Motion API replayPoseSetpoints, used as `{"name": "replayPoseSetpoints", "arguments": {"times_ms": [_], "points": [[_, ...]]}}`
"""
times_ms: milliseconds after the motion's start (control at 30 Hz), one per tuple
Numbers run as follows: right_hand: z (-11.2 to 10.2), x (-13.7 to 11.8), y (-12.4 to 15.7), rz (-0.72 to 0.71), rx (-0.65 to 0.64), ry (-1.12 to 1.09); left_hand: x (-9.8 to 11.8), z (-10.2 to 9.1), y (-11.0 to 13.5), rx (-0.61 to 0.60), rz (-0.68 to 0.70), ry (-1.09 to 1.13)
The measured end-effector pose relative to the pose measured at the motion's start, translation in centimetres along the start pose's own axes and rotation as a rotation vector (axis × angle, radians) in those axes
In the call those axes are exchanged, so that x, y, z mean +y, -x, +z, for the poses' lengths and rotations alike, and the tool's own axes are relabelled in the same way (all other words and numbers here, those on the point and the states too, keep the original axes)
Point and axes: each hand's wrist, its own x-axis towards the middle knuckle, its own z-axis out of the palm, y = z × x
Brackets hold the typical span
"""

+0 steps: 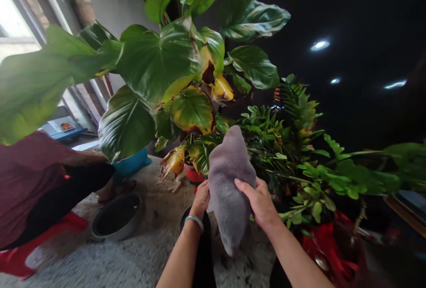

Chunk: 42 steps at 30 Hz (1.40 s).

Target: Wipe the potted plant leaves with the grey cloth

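Observation:
A soft grey plush piece (229, 190), long and tapering at both ends, is held up in front of me over my knees. My left hand (201, 197) grips its left edge, with the fingers partly hidden behind it. On the opposite edge my right hand (259, 199) has its thumb laid on the front of the plush and its fingers behind. Which kind of plush item it is, I cannot make out. A pale bangle (195, 222) circles my left wrist.
A large leafy plant (159, 61) with yellowing leaves rises ahead, its red pot (193, 173) below. Bushy plants (276, 146) spread to the right above a red bag (329, 252). At left, a person (40, 177) sits on a red stool (49, 239) beside a grey basin (117, 217).

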Motion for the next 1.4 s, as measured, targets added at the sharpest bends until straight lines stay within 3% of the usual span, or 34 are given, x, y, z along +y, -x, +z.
{"name": "replayPoseSetpoints", "arguments": {"times_ms": [100, 233, 333, 433, 500, 600, 667, 733, 800, 867, 967, 1033, 1133, 1200, 1267, 1333, 1400], "points": [[-1.8, 2.4, -0.2, 0.127, 0.179, 0.036, 0.5, 0.3, 0.4, -0.006, -0.008, 0.060], [-3.5, 5.1, 3.1, 0.320, 0.209, 0.131, 1.0, 0.3, 0.7, 0.000, -0.040, 0.109], [-4.0, 2.9, 4.2, 0.278, 0.176, 0.060, 1.0, 0.5, 0.6, -0.017, -0.054, 0.117], [-4.4, -0.9, 2.3, 0.135, 0.222, -0.133, 0.7, 0.7, 0.4, -0.029, -0.054, 0.105], [-4.6, -1.9, 0.6, 0.063, 0.285, -0.287, 0.5, 0.8, 0.3, -0.022, -0.049, 0.092], [-4.4, 0.2, -0.2, 0.191, 0.282, -0.380, 0.3, 0.7, 0.1, -0.012, -0.029, 0.080], [-4.3, 2.8, 1.0, 0.350, 0.237, -0.297, 0.2, 0.4, 0.0, -0.004, -0.017, 0.072], [-4.5, 4.4, 2.9, 0.415, 0.232, -0.187, 0.2, 0.2, -0.1, 0.005, -0.018, 0.070], [-5.1, 3.9, 4.1, 0.375, 0.265, -0.135, 0.3, 0.0, -0.1, 0.005, -0.022, 0.071], [-6.1, 1.5, 3.8, 0.264, 0.320, -0.178, 0.4, 0.0, 0.0, 0.000, -0.022, 0.071], [-7.3, -2.8, 0.8, -0.030, 0.485, -0.377, 0.6, 0.4, 0.3, 0.018, -0.028, 0.083], [-7.6, -3.6, -1.2, -0.075, 0.558, -0.520, 0.7, 0.7, 0.5, 0.036, -0.034, 0.093], [-7.7, 0.0, -1.5, 0.225, 0.541, -0.588, 0.8, 0.9, 0.7, 0.036, -0.037, 0.087], [-8.0, 4.0, 0.4, 0.409, 0.470, -0.519, 0.8, 0.7, 0.6, 0.035, -0.045, 0.076], [-8.7, 6.9, 2.7, 0.559, 0.321, -0.431, 0.8, 0.4, 0.5, 0.033, -0.057, 0.061], [-9.8, 7.2, 4.1, 0.586, 0.268, -0.406, 0.8, 0.2, 0.4, 0.028, -0.058, 0.049], [-10.8, 4.8, 3.7, 0.527, 0.263, -0.420, 0.8, 0.2, 0.3, 0.019, -0.057, 0.048]]}}
